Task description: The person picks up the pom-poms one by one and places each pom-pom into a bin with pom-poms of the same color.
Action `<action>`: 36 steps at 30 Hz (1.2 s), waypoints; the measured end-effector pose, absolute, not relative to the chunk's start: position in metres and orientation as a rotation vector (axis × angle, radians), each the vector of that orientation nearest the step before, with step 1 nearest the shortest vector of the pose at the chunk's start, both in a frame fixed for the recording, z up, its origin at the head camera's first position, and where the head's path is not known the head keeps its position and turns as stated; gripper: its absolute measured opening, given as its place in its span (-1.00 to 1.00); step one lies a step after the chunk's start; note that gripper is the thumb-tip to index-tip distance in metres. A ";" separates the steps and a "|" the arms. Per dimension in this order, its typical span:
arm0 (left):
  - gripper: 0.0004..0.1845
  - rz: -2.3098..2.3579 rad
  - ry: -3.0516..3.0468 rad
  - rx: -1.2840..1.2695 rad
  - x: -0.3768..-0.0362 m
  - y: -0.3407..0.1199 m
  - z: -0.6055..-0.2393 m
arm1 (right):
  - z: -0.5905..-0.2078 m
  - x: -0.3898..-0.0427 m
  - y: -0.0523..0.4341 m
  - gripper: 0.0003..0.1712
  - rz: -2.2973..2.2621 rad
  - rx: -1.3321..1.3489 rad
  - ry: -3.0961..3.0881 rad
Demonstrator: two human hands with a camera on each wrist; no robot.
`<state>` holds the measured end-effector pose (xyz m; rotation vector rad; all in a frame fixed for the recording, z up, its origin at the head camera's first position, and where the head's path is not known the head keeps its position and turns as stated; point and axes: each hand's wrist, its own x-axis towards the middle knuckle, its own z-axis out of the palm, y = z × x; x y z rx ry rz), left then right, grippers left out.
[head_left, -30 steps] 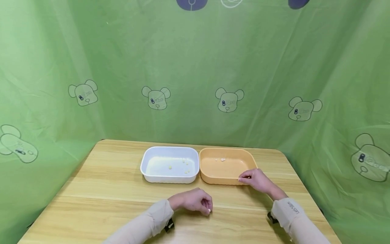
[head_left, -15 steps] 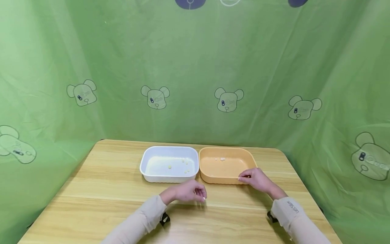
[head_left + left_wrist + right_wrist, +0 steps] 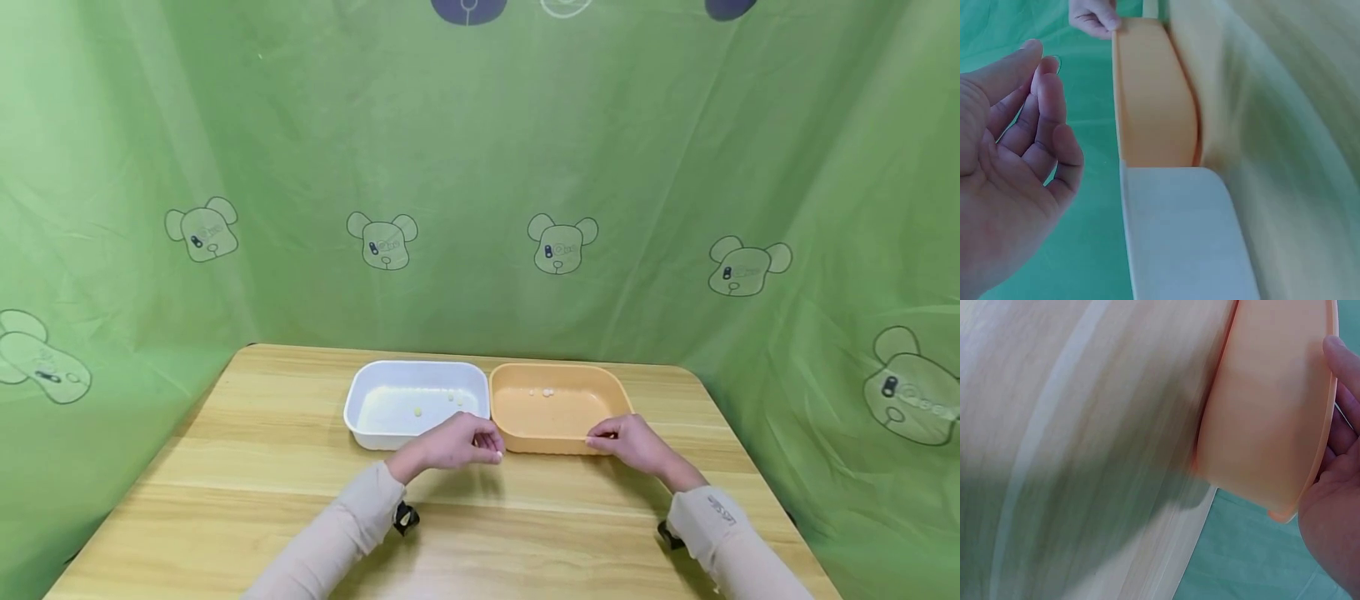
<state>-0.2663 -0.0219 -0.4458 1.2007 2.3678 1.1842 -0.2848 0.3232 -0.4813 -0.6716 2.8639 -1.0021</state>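
Observation:
My left hand (image 3: 453, 442) is over the front right corner of the white plastic tub (image 3: 375, 440), near where it meets the orange tub (image 3: 540, 445). Its thumb and forefinger pinch a small white round piece (image 3: 499, 454); in the left wrist view the fingertips hide that piece. At the front right corner of the orange tub, my right hand (image 3: 636, 442) grips the rim, thumb on the outer wall and fingers over the inside. Small yellow pieces (image 3: 417, 412) lie spread in the white tub. A few small white pieces (image 3: 547, 392) sit toward the back of the orange one.
Both tubs stand side by side near the back of a wood-grain table (image 3: 247, 467). A green curtain (image 3: 465, 308) with printed bear heads hangs behind and at both sides. Dark wrist straps (image 3: 406, 518) show below the sleeves.
The left hand has moved forward and slightly left with the small white piece, from over the table to the tubs' front edge, now covering some yellow pieces. The right hand stays on the rim.

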 end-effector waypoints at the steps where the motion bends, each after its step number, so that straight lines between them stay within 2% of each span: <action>1: -0.96 1.186 2.374 1.203 -0.267 -0.022 -0.444 | -0.481 -0.285 0.323 -0.83 -1.003 -0.672 2.862; 14: -0.88 1.247 2.446 1.099 -0.281 -0.017 -0.431 | -0.482 -0.286 0.324 -0.81 -1.006 -0.659 2.856; 36: -0.94 1.279 2.609 0.986 -0.315 0.001 -0.421 | -0.481 -0.286 0.323 -0.83 -1.003 -0.679 2.861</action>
